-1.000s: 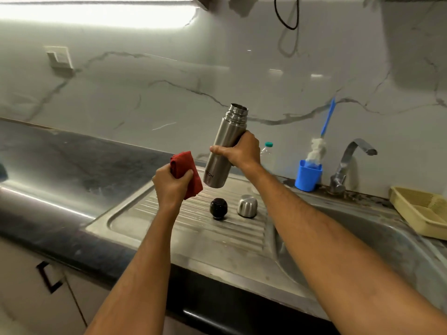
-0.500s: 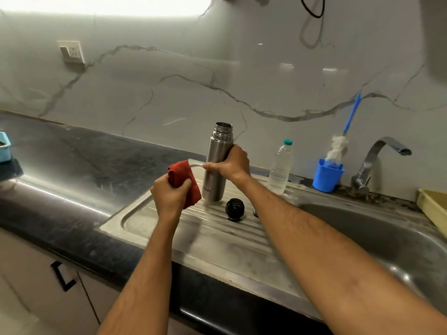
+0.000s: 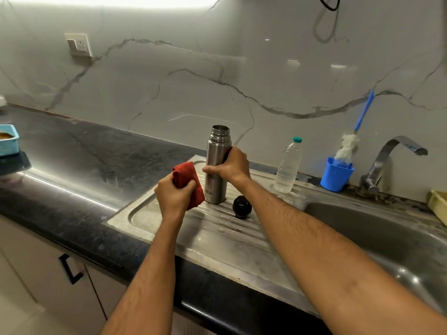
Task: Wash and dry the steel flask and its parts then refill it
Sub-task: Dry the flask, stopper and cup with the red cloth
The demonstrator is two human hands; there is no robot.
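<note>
Steel flask: centre of the frame, upright on the ribbed draining board of the sink, mouth open, long axis vertical; base on the board, brand lettering near the bottom facing the camera.

Right hand: wrapped round the flask's mid-body from the right side, fingers curled across the front, thumb behind; it holds the flask steady.

Left hand: lower left of the flask, closed round a bunched red cloth; the cloth's right edge sits just beside the flask's lower wall, contact cannot be told.

Black stopper: on the board, just right of the flask's base, partly behind the right forearm; untouched.

Water bottle: clear plastic, teal cap, upright at the back of the board, right of the flask, well apart from both hands.

Blue cup with bottle brush: right of centre, beside the tap; dark tabletop runs off to the left.

Judgement: drying step in hand, refill not yet begun; the cloth hand is the nearer one, lying left of the flask, so a wipe would run along the vertical axis while the right hand keeps it upright; the flask's outer cap is not visible.
</note>
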